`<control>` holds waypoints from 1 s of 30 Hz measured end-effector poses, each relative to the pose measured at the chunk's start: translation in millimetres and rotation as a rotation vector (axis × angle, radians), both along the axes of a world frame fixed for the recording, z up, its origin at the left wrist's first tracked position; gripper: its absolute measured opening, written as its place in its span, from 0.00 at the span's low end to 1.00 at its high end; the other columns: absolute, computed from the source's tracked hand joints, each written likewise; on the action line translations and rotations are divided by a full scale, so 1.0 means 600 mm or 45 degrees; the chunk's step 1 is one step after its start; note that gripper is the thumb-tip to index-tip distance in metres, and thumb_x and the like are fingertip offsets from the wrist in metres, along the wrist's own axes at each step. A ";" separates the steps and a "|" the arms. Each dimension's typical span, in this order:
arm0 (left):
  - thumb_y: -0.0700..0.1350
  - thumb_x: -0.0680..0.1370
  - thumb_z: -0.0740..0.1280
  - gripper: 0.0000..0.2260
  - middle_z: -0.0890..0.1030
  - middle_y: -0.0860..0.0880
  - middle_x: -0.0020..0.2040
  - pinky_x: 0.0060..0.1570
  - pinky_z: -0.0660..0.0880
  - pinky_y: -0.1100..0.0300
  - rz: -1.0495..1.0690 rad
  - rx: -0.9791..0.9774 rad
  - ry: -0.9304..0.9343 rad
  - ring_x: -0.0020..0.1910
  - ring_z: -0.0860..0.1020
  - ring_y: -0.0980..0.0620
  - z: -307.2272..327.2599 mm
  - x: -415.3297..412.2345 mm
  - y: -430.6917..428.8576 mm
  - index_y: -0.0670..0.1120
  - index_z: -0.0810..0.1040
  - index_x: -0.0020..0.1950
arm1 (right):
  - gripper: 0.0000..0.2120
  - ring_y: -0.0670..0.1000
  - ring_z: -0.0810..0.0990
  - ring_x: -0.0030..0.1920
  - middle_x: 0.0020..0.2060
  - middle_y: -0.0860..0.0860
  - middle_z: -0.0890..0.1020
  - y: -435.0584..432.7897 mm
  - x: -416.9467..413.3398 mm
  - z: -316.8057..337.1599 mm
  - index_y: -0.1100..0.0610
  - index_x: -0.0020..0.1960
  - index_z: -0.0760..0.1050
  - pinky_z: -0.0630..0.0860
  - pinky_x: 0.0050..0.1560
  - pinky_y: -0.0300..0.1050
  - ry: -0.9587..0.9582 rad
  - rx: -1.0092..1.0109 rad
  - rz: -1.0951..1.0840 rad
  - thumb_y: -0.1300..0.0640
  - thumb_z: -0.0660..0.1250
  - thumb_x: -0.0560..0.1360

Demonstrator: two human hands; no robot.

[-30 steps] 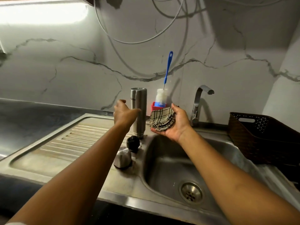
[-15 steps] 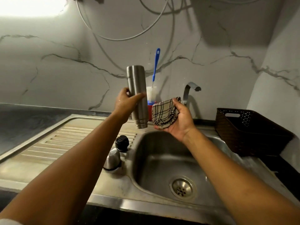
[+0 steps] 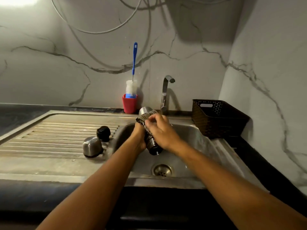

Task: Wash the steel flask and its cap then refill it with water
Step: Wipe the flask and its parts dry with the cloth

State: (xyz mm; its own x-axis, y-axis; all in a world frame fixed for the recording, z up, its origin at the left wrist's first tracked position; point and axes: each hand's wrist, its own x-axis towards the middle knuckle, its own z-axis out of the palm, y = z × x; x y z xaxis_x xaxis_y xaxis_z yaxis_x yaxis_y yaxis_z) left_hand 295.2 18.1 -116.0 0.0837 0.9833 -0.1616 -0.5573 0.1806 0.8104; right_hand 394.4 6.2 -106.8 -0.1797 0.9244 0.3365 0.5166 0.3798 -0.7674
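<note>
Centre of the frame, above the sink (image 3: 191, 138): we see the flask (image 3: 144, 110) held tilted, its threaded mouth toward the lower edge. The left hand (image 3: 138, 138) grips it from beneath; the right hand (image 3: 160, 130) wraps a checked cloth (image 3: 142, 120) round its body — both hands close together on the one thing. Left of centre, on the draining board (image 3: 49, 138), stand the steel cap (image 3: 92, 146) and a black stopper (image 3: 103, 133), just beside each other.

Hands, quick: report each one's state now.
Left hand: grips the steel flask.
Right hand: holds the checked cloth against the flask.
</note>
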 end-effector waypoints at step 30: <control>0.44 0.86 0.56 0.14 0.85 0.38 0.38 0.27 0.81 0.52 0.027 -0.265 0.034 0.32 0.86 0.43 -0.001 -0.025 0.067 0.37 0.78 0.54 | 0.28 0.53 0.63 0.78 0.82 0.48 0.58 0.042 0.027 -0.030 0.43 0.80 0.63 0.64 0.78 0.57 0.343 -0.381 0.248 0.43 0.58 0.81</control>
